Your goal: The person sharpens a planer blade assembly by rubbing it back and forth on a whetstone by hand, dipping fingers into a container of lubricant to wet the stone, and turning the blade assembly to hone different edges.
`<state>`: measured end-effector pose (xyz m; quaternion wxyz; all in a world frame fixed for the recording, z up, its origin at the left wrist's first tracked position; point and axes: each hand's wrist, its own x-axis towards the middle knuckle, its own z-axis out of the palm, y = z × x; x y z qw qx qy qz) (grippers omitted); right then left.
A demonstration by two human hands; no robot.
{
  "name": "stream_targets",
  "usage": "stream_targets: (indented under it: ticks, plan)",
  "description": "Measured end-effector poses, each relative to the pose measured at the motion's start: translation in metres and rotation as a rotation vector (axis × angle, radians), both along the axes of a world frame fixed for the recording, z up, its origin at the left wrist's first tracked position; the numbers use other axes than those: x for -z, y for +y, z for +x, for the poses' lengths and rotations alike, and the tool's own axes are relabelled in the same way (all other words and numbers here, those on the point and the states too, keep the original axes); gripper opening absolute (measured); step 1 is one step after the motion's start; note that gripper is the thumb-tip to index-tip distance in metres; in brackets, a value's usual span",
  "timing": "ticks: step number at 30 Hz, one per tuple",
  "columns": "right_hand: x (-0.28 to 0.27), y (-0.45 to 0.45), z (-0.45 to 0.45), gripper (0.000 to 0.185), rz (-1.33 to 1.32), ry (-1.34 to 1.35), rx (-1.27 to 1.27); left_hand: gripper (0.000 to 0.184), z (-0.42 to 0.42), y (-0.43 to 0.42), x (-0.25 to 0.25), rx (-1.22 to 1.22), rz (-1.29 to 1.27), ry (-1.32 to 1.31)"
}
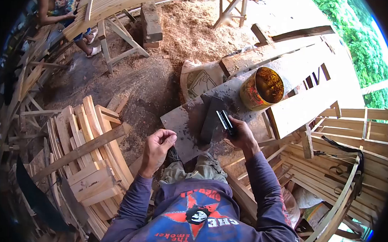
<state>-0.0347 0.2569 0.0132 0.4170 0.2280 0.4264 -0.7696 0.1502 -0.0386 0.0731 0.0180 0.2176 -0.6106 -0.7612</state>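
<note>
Where the right hand [242, 133] extends over the grey work surface [176, 126], its fingers are closed around a black tool [232, 130] with bright, parallel metal edges. The tool is held at the right side of a dark oblong block [209, 122], which lies lengthwise on that surface; whether the two are in contact cannot be determined from this angle. The left hand [159, 147] is raised near the surface's front edge, well apart from the tool, with fingers curled inward and thumb tip close to the forefinger; no object is visible in it. A large yellow tin [249, 94], open at the top and stained amber-brown inside, stands upright beyond the tool. Dark smears mark the surface around the block. A printed sack [200, 82] lies just past the far edge, on ground strewn with wood shavings [181, 30]. To the left is a stack of sawn boards [81, 130] with a narrower plank [80, 153] laid across it. At upper left, a second person [64, 2] in a floral top stands beside long timber [130, 3] supported on a wooden trestle [121, 38], one hand at the timber's edge.
</note>
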Motion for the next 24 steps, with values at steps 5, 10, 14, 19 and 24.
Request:
stream_targets:
  ticks: [5,10,14,19,24]
  plan:
    - [-0.017,-0.001,0.009,0.03,0.0,0.015,-0.005,0.018,-0.01,0.013,0.009,0.05,-0.068,-0.006]
    - [-0.017,0.004,0.002,0.027,0.018,0.05,-0.046,0.026,-0.046,0.05,0.029,0.007,0.11,0.007]
    - [-0.033,-0.001,0.012,0.028,-0.011,0.162,-0.091,0.039,-0.08,0.083,0.027,0.076,0.194,-0.084]
    - [-0.038,-0.004,0.016,0.028,-0.062,0.224,-0.139,0.027,-0.104,0.106,0.032,0.047,0.178,-0.072]
    - [-0.031,-0.003,0.017,0.03,-0.129,0.059,-0.091,0.022,-0.117,0.104,0.045,0.041,0.132,-0.122]
